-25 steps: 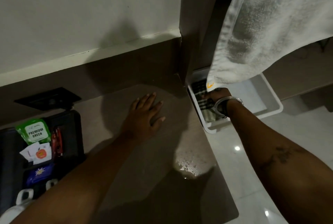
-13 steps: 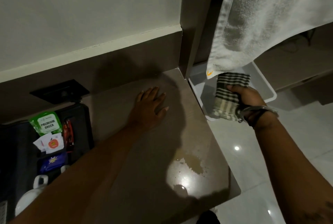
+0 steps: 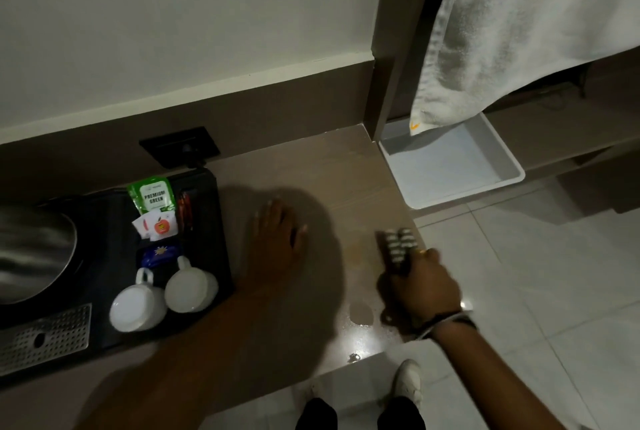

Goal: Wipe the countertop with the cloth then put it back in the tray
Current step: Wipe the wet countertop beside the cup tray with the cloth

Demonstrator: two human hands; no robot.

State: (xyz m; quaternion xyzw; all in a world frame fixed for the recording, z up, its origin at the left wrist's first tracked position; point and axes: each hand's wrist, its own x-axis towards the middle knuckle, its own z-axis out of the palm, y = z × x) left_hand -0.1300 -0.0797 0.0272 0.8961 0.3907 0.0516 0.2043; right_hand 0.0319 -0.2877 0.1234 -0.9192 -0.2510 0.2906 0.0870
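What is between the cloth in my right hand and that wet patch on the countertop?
Nothing visible. The right hand holds the checked cloth right at the countertop, beside the wet patch. The left hand lies flat off to the side, and the cups sit further left on the black tray.

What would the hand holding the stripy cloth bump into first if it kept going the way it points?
Probably nothing soon: the right hand with the checked cloth points along bare brown countertop toward the back wall; the white plastic tray lies off right.

The cloth (image 3: pixel 399 246) is dark-and-pale checked; the tray (image 3: pixel 450 166) white; the countertop (image 3: pixel 349 183) pale brown.
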